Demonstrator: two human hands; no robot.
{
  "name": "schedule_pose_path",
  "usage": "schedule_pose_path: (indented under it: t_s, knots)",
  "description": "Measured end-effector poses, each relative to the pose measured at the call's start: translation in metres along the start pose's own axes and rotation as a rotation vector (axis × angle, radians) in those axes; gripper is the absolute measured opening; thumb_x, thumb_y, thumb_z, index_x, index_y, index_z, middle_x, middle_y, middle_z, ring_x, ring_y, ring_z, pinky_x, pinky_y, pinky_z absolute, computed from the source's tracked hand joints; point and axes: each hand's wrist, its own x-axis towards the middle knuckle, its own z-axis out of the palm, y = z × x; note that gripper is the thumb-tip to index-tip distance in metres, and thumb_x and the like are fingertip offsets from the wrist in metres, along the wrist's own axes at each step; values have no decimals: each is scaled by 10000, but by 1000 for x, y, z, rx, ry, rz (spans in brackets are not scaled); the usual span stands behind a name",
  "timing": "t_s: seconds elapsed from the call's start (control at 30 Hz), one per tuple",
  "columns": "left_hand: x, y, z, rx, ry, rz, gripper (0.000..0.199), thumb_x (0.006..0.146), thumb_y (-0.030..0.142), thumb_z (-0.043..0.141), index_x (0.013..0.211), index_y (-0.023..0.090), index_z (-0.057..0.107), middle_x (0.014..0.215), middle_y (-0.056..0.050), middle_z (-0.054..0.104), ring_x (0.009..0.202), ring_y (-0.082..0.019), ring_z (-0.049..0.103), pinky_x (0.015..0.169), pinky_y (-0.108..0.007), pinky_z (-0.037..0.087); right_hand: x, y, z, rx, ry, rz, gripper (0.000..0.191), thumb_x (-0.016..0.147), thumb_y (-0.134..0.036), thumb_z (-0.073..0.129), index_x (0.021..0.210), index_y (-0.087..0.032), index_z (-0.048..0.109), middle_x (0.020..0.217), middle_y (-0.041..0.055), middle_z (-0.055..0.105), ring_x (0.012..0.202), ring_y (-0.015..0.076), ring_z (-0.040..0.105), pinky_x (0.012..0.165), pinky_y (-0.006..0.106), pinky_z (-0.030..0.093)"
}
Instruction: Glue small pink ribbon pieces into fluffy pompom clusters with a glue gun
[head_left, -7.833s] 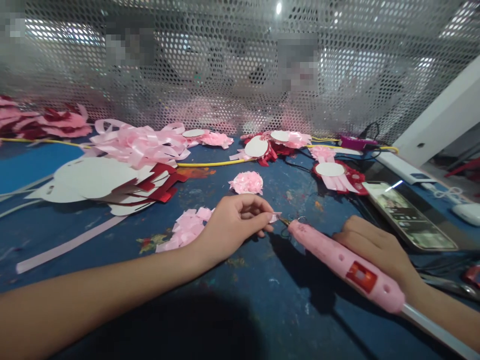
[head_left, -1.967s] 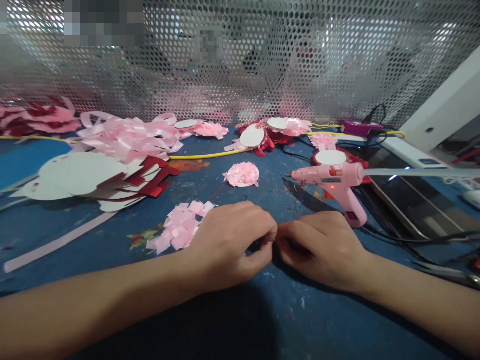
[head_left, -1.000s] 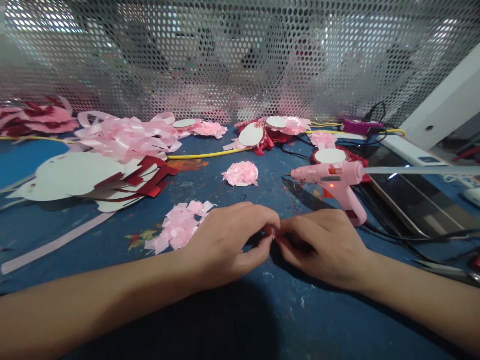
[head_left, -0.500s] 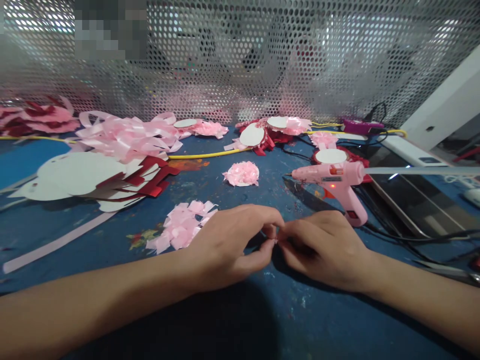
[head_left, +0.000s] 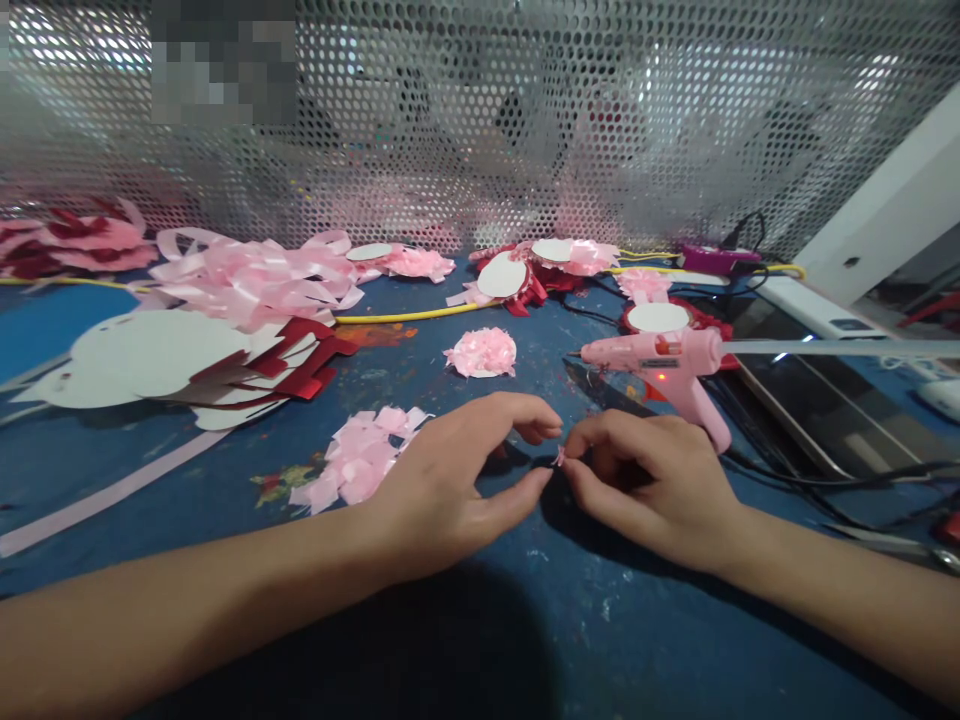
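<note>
Pinching a little folded bit of pink ribbon [head_left: 559,456] just above the blue counter [head_left: 637,650].

Right hand [head_left: 656,475] has it clamped between thumb and fingers, while the left hand [head_left: 450,475] has its fingers apart, right beside the ribbon (can't quite tell if that thumb's touching it). There's a pile of pink ribbon cuttings [head_left: 358,455] by the left wrist, a pink ribbon rosette [head_left: 481,352] just past both hands, and a pink glue gun [head_left: 675,365] beyond the right hand, red light on and nozzle pointing left.
</note>
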Motion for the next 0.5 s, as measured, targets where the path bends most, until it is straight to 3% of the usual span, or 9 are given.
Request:
schedule_pose_path:
  t_s: [0.13, 0.3, 0.5]
  knots:
    - [-1, 1, 0, -34, -23, 8, 283, 804, 116, 610, 1057, 207, 518, 999, 26, 654, 872, -67, 626, 818, -154, 493, -1, 0, 0, 5, 9, -11, 33, 809, -148, 590, 780, -159, 601, 465, -90, 483, 377, 33, 409, 416, 159, 316]
    - [-2, 3, 0, -73, -1, -68, 285, 807, 104, 626, 1040, 225, 514, 948, 49, 675, 847, -48, 645, 793, -119, 496, -1, 1, 0, -2, 2, -11, 40, 811, -152, 594, 772, -160, 602, 452, -94, 479, 372, 34, 403, 420, 165, 314]
    - [1, 2, -3, -72, -20, -37, 267, 788, 98, 659, 993, 220, 538, 911, 58, 669, 804, -46, 641, 726, -112, 507, -2, 1, 0, -5, -16, -10, 60, 811, -180, 606, 756, -168, 584, 459, -97, 475, 377, 31, 400, 414, 166, 301]
